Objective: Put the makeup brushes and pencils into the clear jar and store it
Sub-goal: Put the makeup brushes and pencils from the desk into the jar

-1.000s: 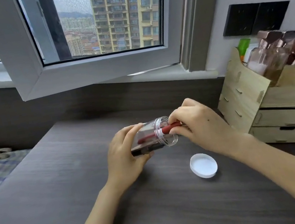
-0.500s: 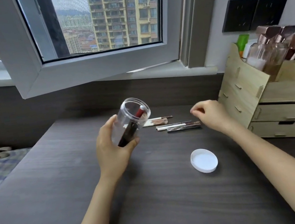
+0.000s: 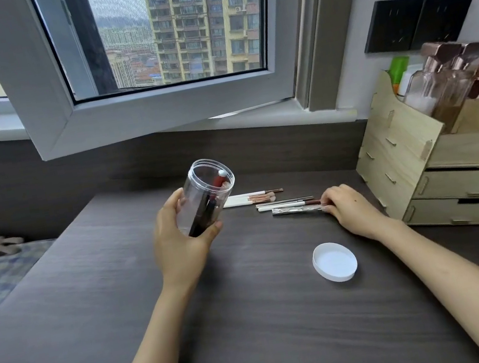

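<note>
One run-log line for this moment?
left hand: holds clear jar | right hand: fingers on silver pencil | lid: off

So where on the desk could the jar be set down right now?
Bare desk between the forearms, near the white lid, and left of the left hand holding the jar. Crowded: brushes and pencils by the right hand and wooden organizer.

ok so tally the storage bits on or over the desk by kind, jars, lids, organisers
clear jar, held in the left hand: 1
white lid, lying on the desk: 1
wooden drawer organiser: 1
total: 3
The loose brushes and pencils on the desk are too bunched to count.
</note>
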### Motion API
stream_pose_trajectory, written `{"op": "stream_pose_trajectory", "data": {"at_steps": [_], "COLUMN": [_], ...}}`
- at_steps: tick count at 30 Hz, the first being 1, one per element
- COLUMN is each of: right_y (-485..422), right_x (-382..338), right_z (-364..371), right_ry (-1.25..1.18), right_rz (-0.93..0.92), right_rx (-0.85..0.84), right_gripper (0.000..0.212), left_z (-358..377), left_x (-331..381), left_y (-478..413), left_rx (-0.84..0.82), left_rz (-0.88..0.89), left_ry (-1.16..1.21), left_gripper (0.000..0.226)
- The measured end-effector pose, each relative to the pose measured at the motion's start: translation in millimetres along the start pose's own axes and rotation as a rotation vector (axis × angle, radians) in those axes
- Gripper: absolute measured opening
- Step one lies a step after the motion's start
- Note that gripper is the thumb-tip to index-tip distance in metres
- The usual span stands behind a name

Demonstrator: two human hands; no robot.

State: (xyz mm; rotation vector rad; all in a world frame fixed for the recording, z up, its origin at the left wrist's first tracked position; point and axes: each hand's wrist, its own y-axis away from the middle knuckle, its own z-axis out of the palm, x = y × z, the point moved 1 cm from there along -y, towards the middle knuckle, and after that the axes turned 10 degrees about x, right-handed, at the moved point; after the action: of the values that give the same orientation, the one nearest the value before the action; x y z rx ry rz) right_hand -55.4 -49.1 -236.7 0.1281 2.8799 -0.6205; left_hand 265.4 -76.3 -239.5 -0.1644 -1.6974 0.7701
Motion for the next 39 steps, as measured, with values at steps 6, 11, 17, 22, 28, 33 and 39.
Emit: {"op": "stream_pose_trajectory", "data": {"at_steps": [6,11,17,22,28,33,39], "right_y": [20,43,52,54,51,22,-8], "right_x": [-30,-73,-122,-151,-149,-94,-17], "right_z": [-51,-93,-95,-74,-65,-53,-3], "right_ry": [-0.465,-0.395,-0.262,-0.359,-0.492,-0.585,0.147], "right_rz": [0.103,-0.084,-0.313,-0.437,-0.415,0.05,0.217], "right_rx": [0.315,0.393,0.404,0.418,0.369,0.525,0.077], "right_gripper": [0.007,0.007,0.004,0.009,0.023,0.024,0.035], "left_z": [3,6,5,5,4,4,3], "left_x": [4,12,21,21,18,15,10], "left_y": [4,8,15,15,12,9,2], "left_rx": [-0.042,-0.114,-0.2,-0.214,-0.193,-0.118,-0.055], "left_rz": [0.152,0.315,0.515,0.528,0.491,0.372,0.007], "left_ry": [-0.08,-0.191,-0.233,-0.224,-0.226,-0.207,0.025], "left_gripper": [0.078,0.078,0.08,0.079,0.08,0.079,0.075]}}
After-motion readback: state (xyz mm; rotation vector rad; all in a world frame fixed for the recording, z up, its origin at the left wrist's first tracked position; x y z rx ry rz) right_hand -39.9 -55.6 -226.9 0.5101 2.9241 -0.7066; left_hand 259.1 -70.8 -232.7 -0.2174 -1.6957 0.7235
